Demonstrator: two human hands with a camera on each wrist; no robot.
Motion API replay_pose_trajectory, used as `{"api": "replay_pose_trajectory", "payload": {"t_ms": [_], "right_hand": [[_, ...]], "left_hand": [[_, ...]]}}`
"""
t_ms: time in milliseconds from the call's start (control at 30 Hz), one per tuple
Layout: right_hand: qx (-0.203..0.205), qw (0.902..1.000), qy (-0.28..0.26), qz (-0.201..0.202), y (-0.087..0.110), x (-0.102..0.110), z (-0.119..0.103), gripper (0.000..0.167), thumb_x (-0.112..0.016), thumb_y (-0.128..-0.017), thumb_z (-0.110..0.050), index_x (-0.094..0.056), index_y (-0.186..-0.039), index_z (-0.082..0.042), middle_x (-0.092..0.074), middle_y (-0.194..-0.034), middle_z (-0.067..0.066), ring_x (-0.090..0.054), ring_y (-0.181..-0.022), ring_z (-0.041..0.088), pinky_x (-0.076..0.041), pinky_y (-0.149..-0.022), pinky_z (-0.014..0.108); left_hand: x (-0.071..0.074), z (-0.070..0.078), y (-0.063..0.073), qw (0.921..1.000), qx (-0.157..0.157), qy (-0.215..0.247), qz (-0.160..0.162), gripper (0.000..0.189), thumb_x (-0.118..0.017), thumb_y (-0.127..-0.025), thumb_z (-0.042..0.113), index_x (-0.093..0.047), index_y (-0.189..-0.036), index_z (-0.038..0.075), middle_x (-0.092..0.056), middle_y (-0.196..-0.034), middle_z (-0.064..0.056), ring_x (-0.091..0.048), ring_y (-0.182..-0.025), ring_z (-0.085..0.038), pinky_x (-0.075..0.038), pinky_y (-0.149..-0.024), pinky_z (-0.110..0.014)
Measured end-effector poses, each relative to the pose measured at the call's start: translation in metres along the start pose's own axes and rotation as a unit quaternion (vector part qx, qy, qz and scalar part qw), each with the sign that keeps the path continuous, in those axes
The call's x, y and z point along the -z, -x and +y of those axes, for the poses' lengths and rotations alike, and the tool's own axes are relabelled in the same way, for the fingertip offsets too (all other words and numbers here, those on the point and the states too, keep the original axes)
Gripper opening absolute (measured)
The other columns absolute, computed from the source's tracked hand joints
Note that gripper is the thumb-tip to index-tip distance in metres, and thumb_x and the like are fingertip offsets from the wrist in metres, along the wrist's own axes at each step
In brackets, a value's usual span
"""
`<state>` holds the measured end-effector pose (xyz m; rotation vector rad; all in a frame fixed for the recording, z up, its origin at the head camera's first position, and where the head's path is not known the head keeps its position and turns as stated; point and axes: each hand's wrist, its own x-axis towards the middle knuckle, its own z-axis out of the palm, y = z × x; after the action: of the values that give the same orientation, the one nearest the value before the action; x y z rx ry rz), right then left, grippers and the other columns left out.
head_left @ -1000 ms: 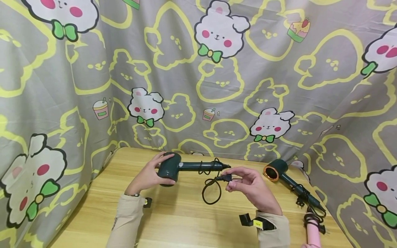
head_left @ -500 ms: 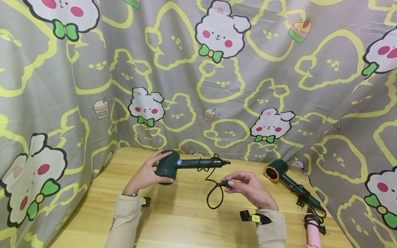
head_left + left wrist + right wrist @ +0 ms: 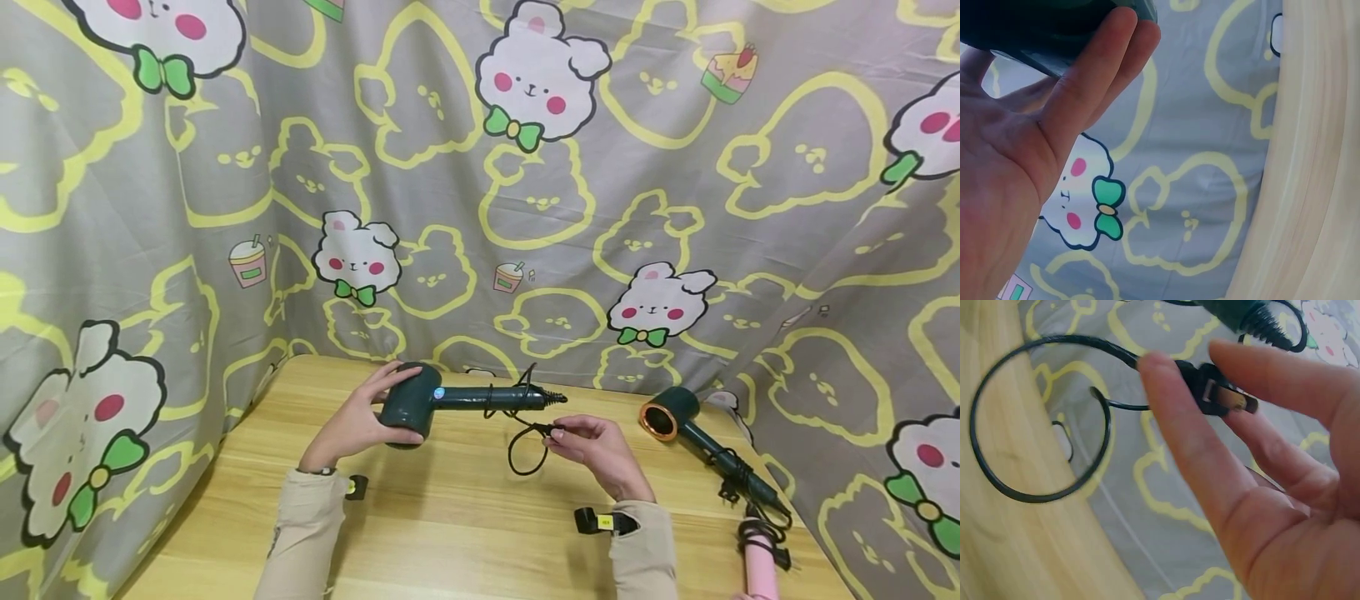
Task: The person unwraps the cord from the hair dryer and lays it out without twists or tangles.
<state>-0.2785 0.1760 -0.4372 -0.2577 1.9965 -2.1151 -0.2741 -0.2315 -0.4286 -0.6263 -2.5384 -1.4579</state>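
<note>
A dark green hair dryer [image 3: 408, 408] is held sideways above the table, its handle [image 3: 480, 398] pointing right. My left hand [image 3: 356, 425] grips it around the head, thumb below and fingers over the top. Black power cord [image 3: 527, 473] winds loosely round the handle and hangs in a loop toward the right. My right hand [image 3: 600, 450] pinches the cord's plug [image 3: 1207, 390] between thumb and fingers; its metal prongs show in the right wrist view. In the left wrist view, the fingers [image 3: 1094, 69] lie along the dryer's dark body.
A second green hair dryer [image 3: 670, 412] with a copper-coloured ring lies at the table's right side, cord wrapped on its handle. In front of it lies a pink handle [image 3: 760, 567] wound with black cord. A patterned curtain [image 3: 540, 200] surrounds the wooden table [image 3: 450, 533].
My right hand dipped with the plug, then rose slightly and shifted left; the cord loop swung along with it. My left hand keeps its grip on the dryer, which has moved only a little.
</note>
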Motion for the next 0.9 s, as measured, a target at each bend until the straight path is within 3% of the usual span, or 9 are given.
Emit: {"api": "replay_pose_trajectory", "payload": {"t_ms": [200, 300, 467, 667, 900], "right_hand": [[0.020, 0.9957, -0.069, 0.058, -0.004, 0.004, 0.005, 0.019, -0.068, -0.095, 0.007, -0.070, -0.113, 0.006, -0.075, -0.100, 0.007, -0.079, -0.097, 0.023, -0.059, -0.095, 0.038], [0.025, 0.9928, -0.083, 0.084, -0.005, 0.004, 0.005, 0.018, -0.065, -0.095, 0.009, -0.072, -0.108, 0.000, -0.075, -0.100, 0.005, -0.079, -0.096, 0.021, -0.059, -0.094, 0.035], [0.032, 0.9892, -0.071, 0.125, -0.005, 0.004, 0.005, 0.023, -0.064, -0.098, 0.005, -0.072, -0.119, 0.004, -0.078, -0.100, -0.002, -0.077, -0.095, 0.014, -0.061, -0.086, 0.028], [0.071, 0.9864, -0.106, 0.103, -0.002, 0.004, -0.001, 0.020, -0.069, -0.096, 0.001, -0.075, -0.116, 0.000, -0.081, -0.103, 0.004, -0.079, -0.097, 0.019, -0.060, -0.090, 0.030], [0.118, 0.9793, -0.135, 0.095, 0.002, 0.003, -0.010, 0.020, -0.069, -0.095, 0.003, -0.078, -0.111, -0.006, -0.080, -0.105, 0.004, -0.079, -0.099, 0.021, -0.057, -0.093, 0.034]], "left_hand": [[-0.004, 0.002, -0.002, 0.9998, -0.003, -0.003, -0.018, 0.092, -0.097, -0.070, 0.039, -0.051, -0.150, 0.043, -0.024, -0.170, -0.016, -0.057, -0.128, -0.043, -0.054, -0.094, -0.052], [-0.007, 0.005, -0.003, 0.9995, 0.005, -0.006, -0.031, 0.093, -0.097, -0.069, 0.041, -0.050, -0.149, 0.046, -0.023, -0.171, -0.015, -0.057, -0.127, -0.042, -0.055, -0.093, -0.051], [-0.014, 0.006, -0.005, 0.9980, 0.006, 0.000, -0.063, 0.094, -0.097, -0.069, 0.041, -0.050, -0.151, 0.042, -0.027, -0.169, -0.009, -0.056, -0.124, -0.039, -0.054, -0.092, -0.047], [-0.022, 0.007, -0.008, 0.9955, 0.012, 0.000, -0.094, 0.095, -0.098, -0.067, 0.041, -0.051, -0.150, 0.041, -0.029, -0.168, -0.004, -0.057, -0.120, -0.034, -0.053, -0.092, -0.045], [-0.028, 0.007, -0.010, 0.9929, 0.022, 0.004, -0.116, 0.094, -0.098, -0.068, 0.041, -0.052, -0.150, 0.042, -0.028, -0.169, -0.006, -0.058, -0.121, -0.035, -0.054, -0.090, -0.042]]}}
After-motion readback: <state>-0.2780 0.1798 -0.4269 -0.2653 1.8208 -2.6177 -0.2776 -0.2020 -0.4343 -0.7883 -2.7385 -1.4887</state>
